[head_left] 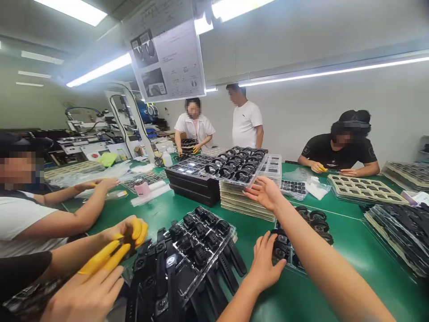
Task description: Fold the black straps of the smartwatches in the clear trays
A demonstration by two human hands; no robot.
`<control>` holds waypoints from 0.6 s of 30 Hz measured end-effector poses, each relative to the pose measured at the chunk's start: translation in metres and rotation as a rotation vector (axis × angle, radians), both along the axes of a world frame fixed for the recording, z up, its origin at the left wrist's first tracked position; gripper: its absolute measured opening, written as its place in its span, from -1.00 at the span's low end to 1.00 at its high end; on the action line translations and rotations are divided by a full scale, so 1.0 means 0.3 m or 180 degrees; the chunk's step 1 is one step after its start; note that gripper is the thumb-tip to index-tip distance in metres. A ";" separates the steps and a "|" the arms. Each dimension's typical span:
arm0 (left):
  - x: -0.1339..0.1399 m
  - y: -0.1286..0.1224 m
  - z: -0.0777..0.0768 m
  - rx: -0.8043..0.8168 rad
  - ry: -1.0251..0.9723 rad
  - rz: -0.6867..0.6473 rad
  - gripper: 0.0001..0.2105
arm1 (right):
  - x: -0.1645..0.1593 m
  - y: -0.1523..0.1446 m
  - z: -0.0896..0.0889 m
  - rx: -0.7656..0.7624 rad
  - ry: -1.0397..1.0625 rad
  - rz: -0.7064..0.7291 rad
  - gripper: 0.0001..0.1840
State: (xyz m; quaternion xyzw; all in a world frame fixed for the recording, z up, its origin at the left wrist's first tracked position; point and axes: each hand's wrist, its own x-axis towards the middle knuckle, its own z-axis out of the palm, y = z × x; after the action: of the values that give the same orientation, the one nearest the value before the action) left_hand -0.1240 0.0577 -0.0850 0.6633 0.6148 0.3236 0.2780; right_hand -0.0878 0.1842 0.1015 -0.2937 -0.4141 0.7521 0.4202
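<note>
My left hand (267,264) is low at centre right, thumb and fingers curved around a black smartwatch (280,252) at the near left corner of a clear tray (295,264) on the table. More looped watches (318,221) sit in that tray, partly hidden behind my right forearm. My right hand (263,194) is farther off, palm turned up and fingers stretched out, holding nothing. Its fingertips are at the near edge of a clear tray of looped black watches (234,165). Whether they touch that tray is unclear. This tray lies on a stack of pale trays (246,208).
At left, a co-worker's hands with yellow finger covers (110,255) handle a dark item beside a watch-filled tray (201,237) with straps hanging over. A black bin (194,188) stands mid-table. Stacked trays (398,237) line the right side. Other people are around the table.
</note>
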 end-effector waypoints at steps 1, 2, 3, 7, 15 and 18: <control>-0.005 0.003 -0.006 0.0101 -0.0055 0.0047 -0.28 | -0.031 0.015 0.008 -0.0053 0.0101 0.0061 -0.71; -0.010 0.006 -0.012 0.0206 -0.0132 0.0100 -0.32 | -0.055 0.027 0.013 -0.0089 0.0192 0.0092 -0.70; -0.014 0.011 -0.019 0.0317 -0.0228 0.0155 -0.35 | -0.075 0.036 0.016 -0.0111 0.0276 0.0094 -0.68; -0.020 0.027 -0.036 0.0649 -0.0602 0.0319 -0.44 | -0.114 0.052 0.023 -0.0087 0.0542 -0.0031 -0.68; -0.045 0.048 0.005 0.0974 -0.1529 0.0751 -0.56 | -0.008 0.021 0.109 0.0364 0.0987 -0.0078 -0.93; -0.089 0.067 0.047 0.1004 -0.2107 0.1028 -0.53 | 0.071 -0.012 0.125 0.0444 0.1033 -0.0125 -0.90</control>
State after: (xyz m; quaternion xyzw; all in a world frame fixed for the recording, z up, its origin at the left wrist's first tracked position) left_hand -0.1506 0.0778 -0.0709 0.4526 0.5311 0.6498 0.3014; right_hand -0.0664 0.1806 0.1392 -0.1465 -0.3862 0.7508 0.5155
